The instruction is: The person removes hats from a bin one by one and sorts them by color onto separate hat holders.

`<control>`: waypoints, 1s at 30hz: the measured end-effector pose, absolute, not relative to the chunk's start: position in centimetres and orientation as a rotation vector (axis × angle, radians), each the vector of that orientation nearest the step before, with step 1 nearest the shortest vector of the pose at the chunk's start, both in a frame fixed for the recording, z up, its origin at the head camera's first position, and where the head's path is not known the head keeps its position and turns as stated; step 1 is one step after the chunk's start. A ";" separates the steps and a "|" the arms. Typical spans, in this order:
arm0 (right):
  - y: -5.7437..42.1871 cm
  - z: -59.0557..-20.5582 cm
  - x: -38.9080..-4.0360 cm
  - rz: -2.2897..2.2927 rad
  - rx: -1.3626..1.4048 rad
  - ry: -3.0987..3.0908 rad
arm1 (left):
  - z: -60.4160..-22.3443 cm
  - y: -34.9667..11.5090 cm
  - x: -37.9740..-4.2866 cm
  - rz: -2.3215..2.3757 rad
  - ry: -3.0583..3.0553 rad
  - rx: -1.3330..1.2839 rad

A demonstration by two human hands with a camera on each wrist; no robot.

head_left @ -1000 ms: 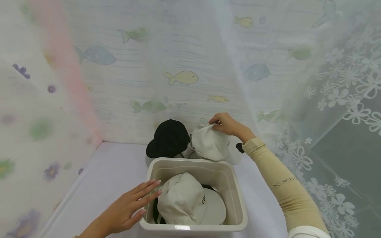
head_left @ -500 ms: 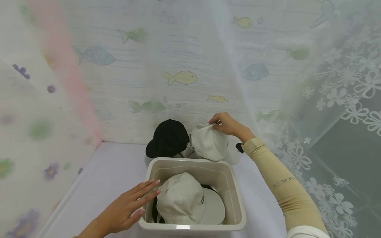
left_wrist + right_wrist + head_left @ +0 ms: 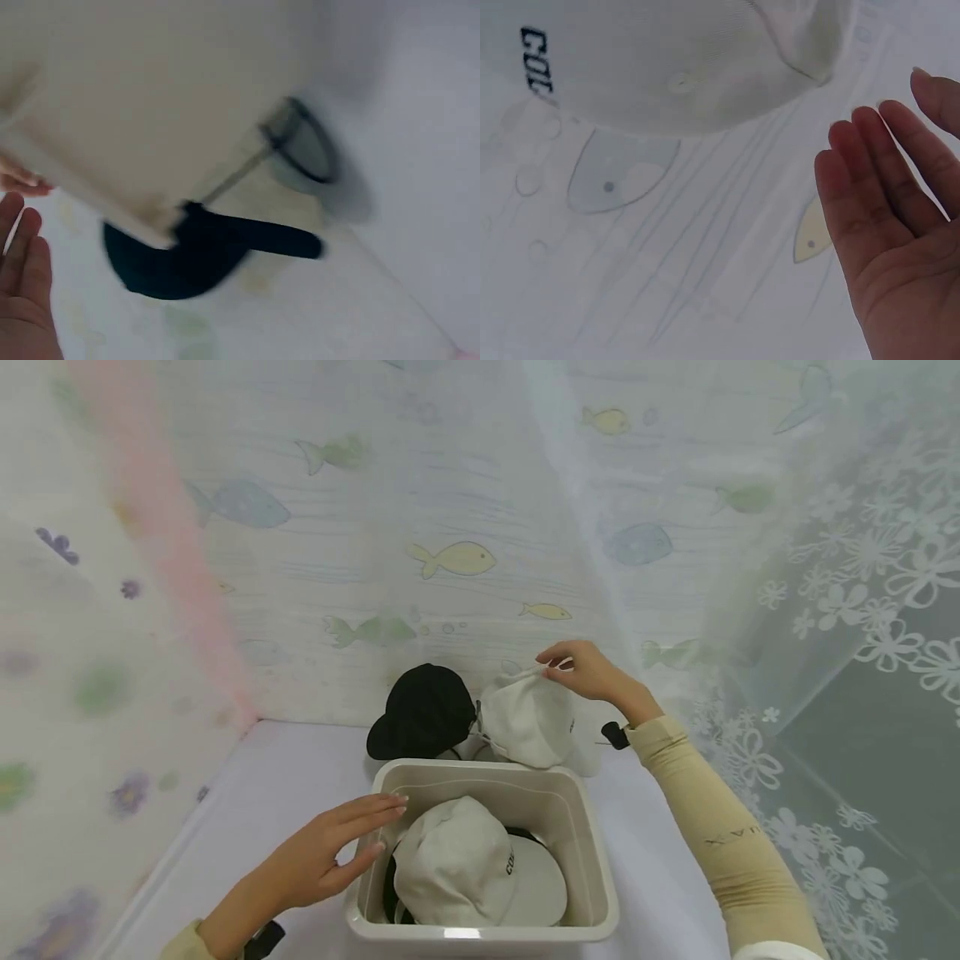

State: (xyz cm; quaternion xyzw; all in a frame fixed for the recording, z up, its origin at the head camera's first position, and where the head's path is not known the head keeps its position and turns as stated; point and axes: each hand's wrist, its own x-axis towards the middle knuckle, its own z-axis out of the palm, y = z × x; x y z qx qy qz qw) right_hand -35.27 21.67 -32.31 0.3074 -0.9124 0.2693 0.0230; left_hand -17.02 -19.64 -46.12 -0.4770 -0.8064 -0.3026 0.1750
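Observation:
A white cap point(image 3: 525, 718) with dark lettering sits on a stand behind the bin. My right hand point(image 3: 588, 670) is just above its crown, and the right wrist view shows the fingers point(image 3: 855, 180) extended and apart from the fabric. Beside it, a black cap point(image 3: 423, 714) rests on another stand with a ring-shaped base point(image 3: 304, 150). My left hand point(image 3: 322, 852), fingers straight, hovers over the left rim of the cream plastic bin point(image 3: 480, 933). Inside the bin lies another white cap point(image 3: 457, 860), with something black partly hidden beneath it.
White cloth point(image 3: 300, 768) covers the surface under the bin and stands. Behind rises a sheer curtain point(image 3: 450, 593) printed with fish, close to the caps. Flowered netting point(image 3: 847, 610) hangs at the right, and a pink strip point(image 3: 172, 543) runs down the left.
My right hand has let go of the white cap's crown and drawn slightly up and right. My left hand has lifted a little from the bin's left side. Both caps on stands stay put.

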 end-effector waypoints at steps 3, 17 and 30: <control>23.0 -32.2 -34.0 1.017 0.887 -2.797 | -44.0 -17.2 -18.0 -1.206 -2.319 -1.299; 28.9 -41.4 -29.5 1.549 0.363 -2.633 | -38.4 -9.1 -27.2 -2.506 -2.473 -0.585; 30.1 -48.9 -28.5 2.039 -0.075 -2.589 | -39.3 -4.7 -31.3 -2.726 -2.314 -0.127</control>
